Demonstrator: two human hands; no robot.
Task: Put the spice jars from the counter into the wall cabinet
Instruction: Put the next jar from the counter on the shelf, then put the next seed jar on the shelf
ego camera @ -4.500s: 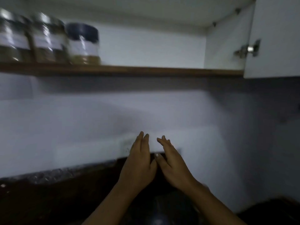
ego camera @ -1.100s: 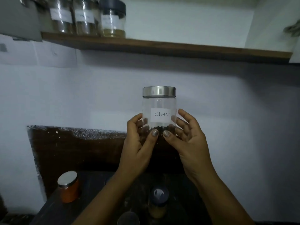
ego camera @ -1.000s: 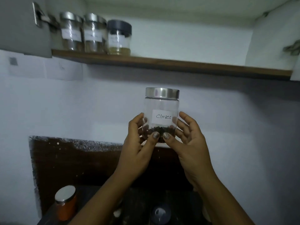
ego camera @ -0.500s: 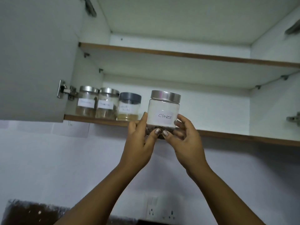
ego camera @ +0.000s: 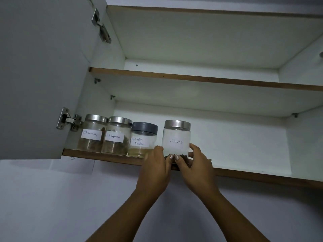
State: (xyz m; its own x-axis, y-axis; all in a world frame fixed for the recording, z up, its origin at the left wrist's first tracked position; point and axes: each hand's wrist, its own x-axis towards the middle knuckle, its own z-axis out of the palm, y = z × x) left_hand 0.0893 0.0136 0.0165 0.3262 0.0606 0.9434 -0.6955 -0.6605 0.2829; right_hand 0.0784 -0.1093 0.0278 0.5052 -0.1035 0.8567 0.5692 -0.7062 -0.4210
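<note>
1. Head view, hands: the left hand (ego camera: 155,170) and right hand (ego camera: 195,168) both grip the low part of the cloves jar (ego camera: 176,137), one on each side. Their fingers curl round the glass and the thumbs meet in front of it.
2. Head view, task thing: the cloves jar stands upright at the front edge of the lower shelf (ego camera: 104,158) inside the wall cabinet (ego camera: 227,137). It has a silver lid and dark cloves at the bottom. The hands hide its base, so I cannot tell whether it rests on the shelf.
3. Head view, neighbours: the coriander powder jar (ego camera: 142,140) with a dark lid is just beside it, towards the left end. Further along are two cinnamon jars (ego camera: 92,135) (ego camera: 117,137), side by side near the left corner.
4. Head view, surroundings: the cabinet door (ego camera: 43,75) hangs open on the left by a metal hinge (ego camera: 67,120). The upper shelf (ego camera: 192,78) runs above the jars.
</note>
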